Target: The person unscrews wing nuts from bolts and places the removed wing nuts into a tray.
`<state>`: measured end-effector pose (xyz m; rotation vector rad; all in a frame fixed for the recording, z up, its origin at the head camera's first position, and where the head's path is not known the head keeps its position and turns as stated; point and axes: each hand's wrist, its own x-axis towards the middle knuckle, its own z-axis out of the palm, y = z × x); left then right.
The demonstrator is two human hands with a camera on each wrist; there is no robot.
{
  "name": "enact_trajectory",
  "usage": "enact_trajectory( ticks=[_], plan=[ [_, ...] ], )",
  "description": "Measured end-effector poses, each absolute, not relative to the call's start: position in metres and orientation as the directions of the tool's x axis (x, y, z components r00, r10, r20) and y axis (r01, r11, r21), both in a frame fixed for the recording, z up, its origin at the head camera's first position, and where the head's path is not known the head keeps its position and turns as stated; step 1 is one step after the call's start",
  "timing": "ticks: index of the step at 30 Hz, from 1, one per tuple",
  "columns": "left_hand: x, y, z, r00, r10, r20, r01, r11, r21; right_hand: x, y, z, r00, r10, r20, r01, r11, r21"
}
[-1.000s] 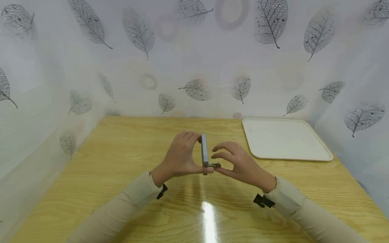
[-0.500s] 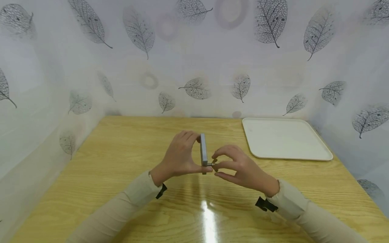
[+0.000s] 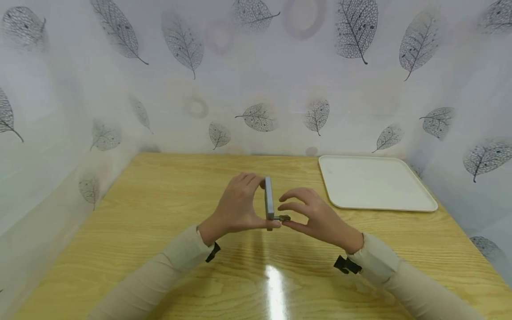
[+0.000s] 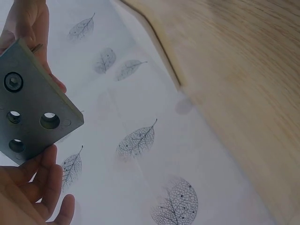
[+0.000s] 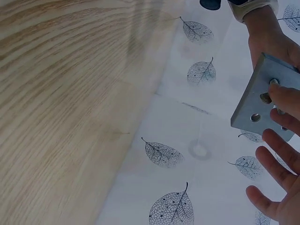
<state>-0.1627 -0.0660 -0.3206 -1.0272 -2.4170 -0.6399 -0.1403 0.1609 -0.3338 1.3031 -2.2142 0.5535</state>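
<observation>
My left hand (image 3: 237, 203) holds a thick grey metal plate (image 3: 269, 198) on edge above the table, thumb at its near end and fingertips at its far end. Several round holes pierce the plate; in the left wrist view a hex-socket bolt (image 4: 13, 82) sits in one. On the plate's right side the bolt's shank sticks out, carrying a brass-coloured wing nut (image 3: 285, 218). My right hand (image 3: 322, 220) has thumb and index finger around this wing nut, the thumb touching it from below. Its other fingers are spread, and they partly cover the plate in the right wrist view.
A white rectangular tray (image 3: 376, 183) lies at the table's back right. The wood-grain table (image 3: 180, 186) runs back to a leaf-patterned curtain (image 3: 256, 66), which also hangs at both sides. Dark straps sit at both wrists.
The right fingers closed over the wing nut half a second ago and have since lifted apart, with the thumb lower. The wing nut has turned. Left hand and plate barely moved.
</observation>
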Motion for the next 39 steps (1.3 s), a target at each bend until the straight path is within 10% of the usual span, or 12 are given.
enact_trajectory(
  ticks=[39],
  plan=[
    [-0.1681, -0.0679, -0.3173, -0.641, 0.549, 0.536, 0.743, 0.62, 0.254, -0.1432, 0.1574, -0.3284, -0.333, -0.683, 0.65, -0.92, 0.387, -0.064]
  ],
)
